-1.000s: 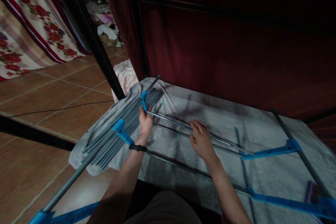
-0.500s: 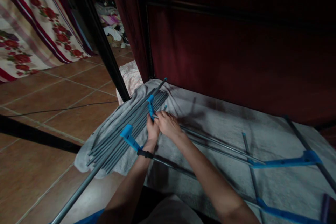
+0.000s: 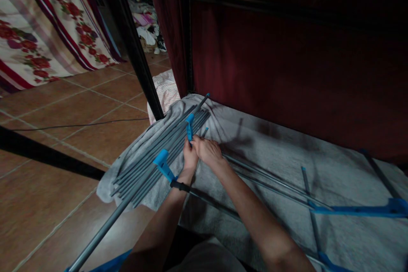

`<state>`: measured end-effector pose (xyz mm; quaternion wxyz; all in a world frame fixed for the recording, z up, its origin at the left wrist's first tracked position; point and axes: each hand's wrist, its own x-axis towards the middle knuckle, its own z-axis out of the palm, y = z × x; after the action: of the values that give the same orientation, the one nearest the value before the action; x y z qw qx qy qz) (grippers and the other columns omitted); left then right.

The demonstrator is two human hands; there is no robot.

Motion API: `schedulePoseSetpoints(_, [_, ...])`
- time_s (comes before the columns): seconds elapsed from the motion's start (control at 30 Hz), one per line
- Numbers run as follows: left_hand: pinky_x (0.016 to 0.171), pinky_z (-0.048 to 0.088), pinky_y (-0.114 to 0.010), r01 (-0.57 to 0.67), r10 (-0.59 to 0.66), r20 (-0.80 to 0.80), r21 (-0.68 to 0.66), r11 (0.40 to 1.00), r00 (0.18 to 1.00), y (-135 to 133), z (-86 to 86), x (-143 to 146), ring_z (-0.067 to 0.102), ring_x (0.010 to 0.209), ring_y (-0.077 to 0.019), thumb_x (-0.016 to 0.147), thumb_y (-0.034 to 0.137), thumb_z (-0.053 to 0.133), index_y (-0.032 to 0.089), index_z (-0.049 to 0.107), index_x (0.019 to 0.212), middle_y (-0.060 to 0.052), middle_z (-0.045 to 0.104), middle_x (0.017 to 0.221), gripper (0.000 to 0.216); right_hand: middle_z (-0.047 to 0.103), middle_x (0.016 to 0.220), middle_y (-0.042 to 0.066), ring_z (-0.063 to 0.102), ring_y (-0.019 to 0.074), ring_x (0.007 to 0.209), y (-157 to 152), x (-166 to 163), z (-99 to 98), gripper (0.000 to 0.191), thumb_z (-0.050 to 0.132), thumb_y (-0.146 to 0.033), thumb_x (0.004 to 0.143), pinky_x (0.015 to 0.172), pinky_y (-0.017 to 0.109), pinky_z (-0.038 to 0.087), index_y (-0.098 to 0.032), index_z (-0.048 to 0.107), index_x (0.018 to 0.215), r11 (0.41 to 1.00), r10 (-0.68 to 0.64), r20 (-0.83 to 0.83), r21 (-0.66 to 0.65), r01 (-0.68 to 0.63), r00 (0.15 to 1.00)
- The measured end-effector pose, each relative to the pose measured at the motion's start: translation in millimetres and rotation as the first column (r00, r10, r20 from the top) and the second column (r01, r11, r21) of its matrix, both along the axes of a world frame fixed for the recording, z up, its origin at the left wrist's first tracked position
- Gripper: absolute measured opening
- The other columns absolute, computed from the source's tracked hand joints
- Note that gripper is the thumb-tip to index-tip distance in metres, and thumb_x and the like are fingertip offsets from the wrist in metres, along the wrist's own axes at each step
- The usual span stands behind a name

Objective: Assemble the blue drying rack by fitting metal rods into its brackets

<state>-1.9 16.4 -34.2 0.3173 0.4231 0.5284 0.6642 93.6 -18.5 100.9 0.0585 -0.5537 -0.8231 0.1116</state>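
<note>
the right hand [image 3: 208,149] has now joined the left hand [image 3: 190,157] at the blue connector [image 3: 189,126], over the grey rods [image 3: 177,146], so work seems two-handed; left fingers pinch its base, right grip i cannot tell.

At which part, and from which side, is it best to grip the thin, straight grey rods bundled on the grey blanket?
Probably the lower-left ends of the thin grey rods, from the left: they spread slightly there, away from the left hand and right hand. From above, their middle is partly blocked by the thicker grey pole.
</note>
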Motion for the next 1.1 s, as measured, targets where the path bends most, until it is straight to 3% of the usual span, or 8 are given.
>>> schedulePoseSetpoints(0.1, [0.098, 0.056, -0.04, -0.004, 0.004, -0.009, -0.001, 1.0, 1.0, 0.0, -1.7, -0.5, 0.069, 0.098, -0.023, 0.082, 0.023, 0.065, 0.023, 0.063, 0.102, -0.006, 0.072, 0.101, 0.021, 0.076, 0.121, 0.008, 0.072, 0.0215, 0.109, 1.3, -0.2, -6.3, 0.041, 0.027, -0.041, 0.11, 0.09, 0.033, 0.051, -0.026, 0.055, 0.136, 1.0, 0.0, 0.0, -0.016, 0.0, 1.0])
schedulePoseSetpoints(0.27, [0.093, 0.055, -0.035, -0.022, 0.021, -0.04, -0.041, 0.999, 0.999, -0.9, -10.8, -0.2, 0.068, 0.092, -0.0205, 0.079, 0.02, 0.062, 0.021, 0.063, 0.104, -0.006, 0.072, 0.098, 0.024, 0.074, 0.126, 0.007, 0.071, 0.0214, 0.112, 5.2, -0.6, -20.6, 0.039, 0.03, -0.039, 0.11, 0.093, 0.031, 0.05, -0.027, 0.057, 0.135, 0.999, -0.011, -0.013, -0.053, 0.011, 1.0])
schedulePoseSetpoints(0.4, [0.097, 0.054, -0.035, -0.002, 0.001, -0.061, -0.016, 1.0, 0.998, -0.2, -15.5, -0.8, 0.068, 0.098, -0.0207, 0.076, 0.015, 0.06, 0.021, 0.065, 0.103, -0.008, 0.073, 0.106, 0.027, 0.073, 0.129, 0.007, 0.07, 0.0208, 0.115, 7.6, 1.0, -29.8, 0.038, 0.032, -0.038, 0.109, 0.095, 0.03, 0.05, -0.026, 0.058, 0.134, 0.996, -0.007, -0.012, -0.09, 0.006, 1.0])
schedulePoseSetpoints(0.9, [0.095, 0.055, -0.035, -0.031, 0.017, -0.186, -0.072, 0.997, 0.982, -2.7, -16.6, 0.3, 0.07, 0.1, -0.0219, 0.079, 0.014, 0.057, 0.022, 0.064, 0.106, -0.008, 0.074, 0.107, 0.029, 0.071, 0.133, 0.007, 0.069, 0.022, 0.117, 14.0, 2.3, -47.0, 0.038, 0.035, -0.037, 0.109, 0.093, 0.032, 0.049, -0.027, 0.059, 0.137, 0.988, -0.005, -0.035, -0.154, -0.001, 0.999])
schedulePoseSetpoints(1.1, [0.082, 0.055, -0.031, -0.077, 0.015, -0.304, -0.192, 0.978, 0.953, -8.6, -10.5, 0.2, 0.067, 0.083, -0.0201, 0.084, 0.016, 0.057, 0.019, 0.061, 0.115, -0.005, 0.07, 0.091, 0.031, 0.073, 0.13, 0.008, 0.07, 0.0213, 0.114, 14.9, 3.6, -50.4, 0.037, 0.036, -0.035, 0.108, 0.092, 0.031, 0.049, -0.026, 0.059, 0.136, 0.988, -0.003, -0.031, -0.155, -0.001, 1.0])
